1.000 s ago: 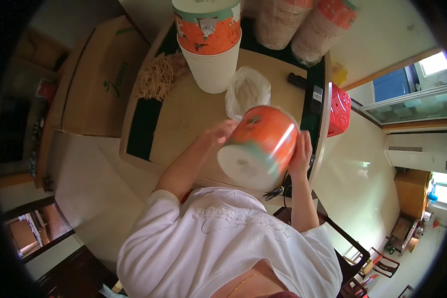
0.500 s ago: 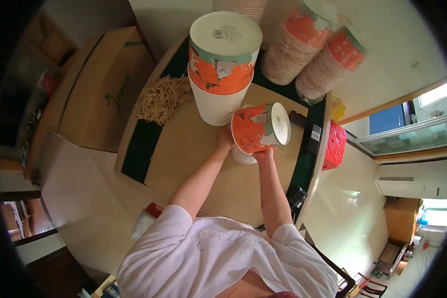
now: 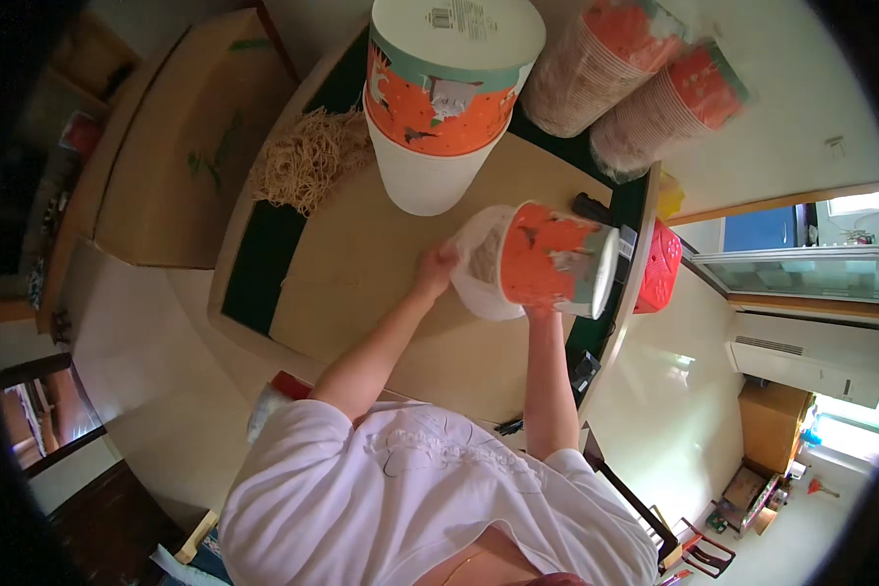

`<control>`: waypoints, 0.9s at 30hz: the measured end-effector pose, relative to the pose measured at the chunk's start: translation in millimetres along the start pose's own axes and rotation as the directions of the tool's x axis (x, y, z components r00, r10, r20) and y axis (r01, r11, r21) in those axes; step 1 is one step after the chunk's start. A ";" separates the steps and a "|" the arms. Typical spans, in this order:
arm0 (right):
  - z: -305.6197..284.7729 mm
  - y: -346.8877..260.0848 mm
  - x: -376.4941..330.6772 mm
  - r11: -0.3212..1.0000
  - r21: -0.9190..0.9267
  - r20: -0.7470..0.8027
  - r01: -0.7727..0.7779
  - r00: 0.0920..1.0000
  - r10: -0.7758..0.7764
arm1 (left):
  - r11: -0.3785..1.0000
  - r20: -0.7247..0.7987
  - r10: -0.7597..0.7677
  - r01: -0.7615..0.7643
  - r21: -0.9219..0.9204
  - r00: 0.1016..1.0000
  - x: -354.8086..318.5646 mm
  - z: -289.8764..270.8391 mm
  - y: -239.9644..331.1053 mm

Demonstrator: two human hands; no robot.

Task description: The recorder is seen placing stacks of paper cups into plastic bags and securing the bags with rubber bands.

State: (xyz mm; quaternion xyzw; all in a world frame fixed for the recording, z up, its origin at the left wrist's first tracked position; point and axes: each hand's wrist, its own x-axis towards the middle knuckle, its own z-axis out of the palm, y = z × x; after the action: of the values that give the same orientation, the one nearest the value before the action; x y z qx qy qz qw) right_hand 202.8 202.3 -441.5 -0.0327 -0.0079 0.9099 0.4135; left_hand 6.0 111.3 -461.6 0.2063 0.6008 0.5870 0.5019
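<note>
An orange and green paper bucket [image 3: 554,256] lies tipped on its side above the table's middle, its base turned to the right. My right hand [image 3: 541,311] grips it from below, with most of the fingers hidden behind it. At the bucket's mouth, on the left, shows a rounded translucent plastic bag [image 3: 486,295] with something beige inside. My left hand [image 3: 438,268] is closed at the bag's left edge. Beyond stands an upside-down stack of larger paper buckets [image 3: 441,112], orange and green at the top and white below.
A heap of beige paper shreds [image 3: 308,164] lies left of the tall stack. Two plastic-wrapped bucket stacks [image 3: 596,73] lean at the back right. A black handheld device [image 3: 623,252] and a red plastic stool [image 3: 659,269] are on the right; a large cardboard box [image 3: 181,161] stands left.
The bucket has moved right and turned further onto its side, held by my right hand. My left hand has drawn away leftward from it, and more of the plastic bag now shows.
</note>
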 end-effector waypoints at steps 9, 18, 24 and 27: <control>-87.2 -18.6 -30.2 0.970 -0.109 -0.234 0.218 0.942 -0.239 | 0.949 0.021 -0.257 0.248 0.195 0.966 -40.6 -1.9 12.2; -132.7 -36.5 -73.2 0.882 -0.470 -0.224 -0.016 0.969 -0.102 | 0.973 0.022 -0.212 0.213 -0.090 0.977 -39.2 -10.5 1.7; -47.1 16.3 -48.9 0.665 -0.746 -0.417 -0.038 0.805 -0.421 | 0.960 -0.178 0.153 -0.103 0.262 0.972 -52.9 -15.4 7.0; -8.7 24.4 -50.8 0.486 -0.866 -0.368 -0.117 0.807 -0.461 | 0.912 -0.115 0.221 -0.164 0.375 0.968 -59.4 -22.7 4.0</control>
State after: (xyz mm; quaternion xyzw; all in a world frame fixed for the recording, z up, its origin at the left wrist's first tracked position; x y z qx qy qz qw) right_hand 218.3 147.9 -448.5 -0.4961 -0.3403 0.6807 0.4181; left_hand 9.8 51.2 -440.9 0.3075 0.7124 0.5270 0.3466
